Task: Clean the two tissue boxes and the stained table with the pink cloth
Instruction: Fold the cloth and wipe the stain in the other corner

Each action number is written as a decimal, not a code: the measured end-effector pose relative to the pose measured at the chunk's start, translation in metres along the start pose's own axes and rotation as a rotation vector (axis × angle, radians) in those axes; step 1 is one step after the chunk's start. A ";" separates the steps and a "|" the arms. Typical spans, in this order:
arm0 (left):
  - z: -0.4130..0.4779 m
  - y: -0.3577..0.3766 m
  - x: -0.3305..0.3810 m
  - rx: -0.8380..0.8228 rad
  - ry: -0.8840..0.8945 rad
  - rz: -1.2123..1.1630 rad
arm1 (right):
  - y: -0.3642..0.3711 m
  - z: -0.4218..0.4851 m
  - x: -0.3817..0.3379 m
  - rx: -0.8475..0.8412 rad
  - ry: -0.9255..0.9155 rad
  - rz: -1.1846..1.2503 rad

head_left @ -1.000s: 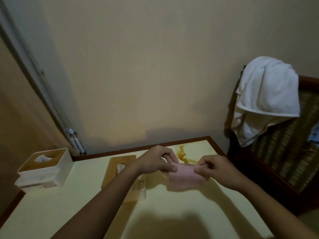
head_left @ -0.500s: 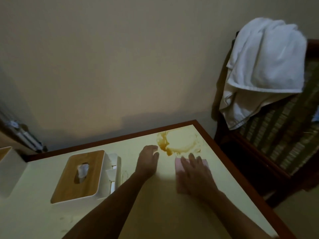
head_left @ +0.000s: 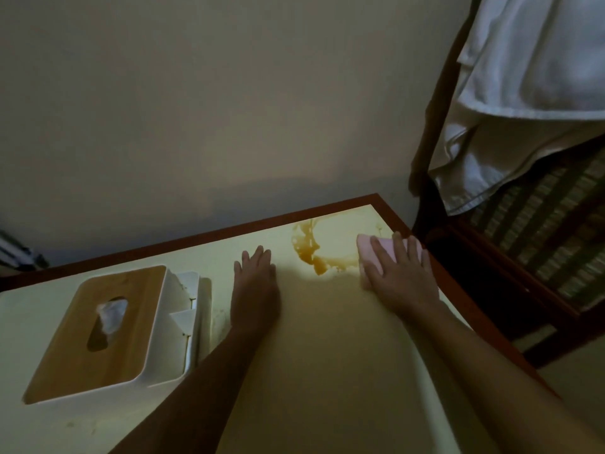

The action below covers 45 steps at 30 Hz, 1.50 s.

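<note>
Under the right hand (head_left: 397, 273) the cloth (head_left: 368, 249) looks like soft, matt pink fabric. Between it and the left hand (head_left: 255, 286) the stain (head_left: 307, 247) is brown, glossy and wet-looking. The table (head_left: 327, 355) beneath both hands has a smooth pale yellow top with a faint sheen and a rim (head_left: 229, 232) of dark reddish wood. Left of the left hand, the box (head_left: 163, 348) has a smooth white body that looks like plastic, a matt wood-grain lid (head_left: 75, 355) and a thin, crumpled paper tissue (head_left: 111, 312). Beyond the right hand, a white cloth towel (head_left: 530, 60) hangs on a dark wooden chair (head_left: 440, 103) with coarse woven upholstery (head_left: 556, 231). The wall (head_left: 229, 93) is matt.
</note>
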<state>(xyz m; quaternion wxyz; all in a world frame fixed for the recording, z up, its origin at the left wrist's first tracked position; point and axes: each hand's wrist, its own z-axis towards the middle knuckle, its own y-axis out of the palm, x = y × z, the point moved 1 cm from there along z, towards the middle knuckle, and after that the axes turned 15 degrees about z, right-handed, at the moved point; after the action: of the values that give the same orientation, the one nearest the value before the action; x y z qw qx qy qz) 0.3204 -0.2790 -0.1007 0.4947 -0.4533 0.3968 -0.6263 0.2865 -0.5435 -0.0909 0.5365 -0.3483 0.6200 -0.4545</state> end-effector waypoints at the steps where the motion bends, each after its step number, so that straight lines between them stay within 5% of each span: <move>1: 0.001 0.001 -0.001 0.007 -0.012 -0.020 | 0.000 0.013 0.002 0.001 0.005 -0.007; 14: 0.001 0.003 0.002 -0.002 -0.038 0.043 | 0.008 0.124 -0.033 -0.093 -0.156 -0.058; 31: 0.002 0.000 0.004 -0.036 -0.034 0.042 | 0.028 0.064 -0.077 -0.208 -0.766 -0.070; 40: 0.003 -0.001 0.005 -0.020 -0.022 0.080 | 0.009 -0.007 -0.043 -0.160 -0.479 -0.029; 45: -0.008 -0.018 0.005 -0.018 0.010 0.022 | 0.014 -0.088 -0.051 -0.173 -0.493 0.005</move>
<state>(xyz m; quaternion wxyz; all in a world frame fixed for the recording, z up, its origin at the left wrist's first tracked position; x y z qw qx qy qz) 0.3078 -0.2803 -0.0849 0.4957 -0.4501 0.4097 -0.6195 0.2104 -0.4750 -0.0852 0.6406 -0.4916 0.5080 -0.2997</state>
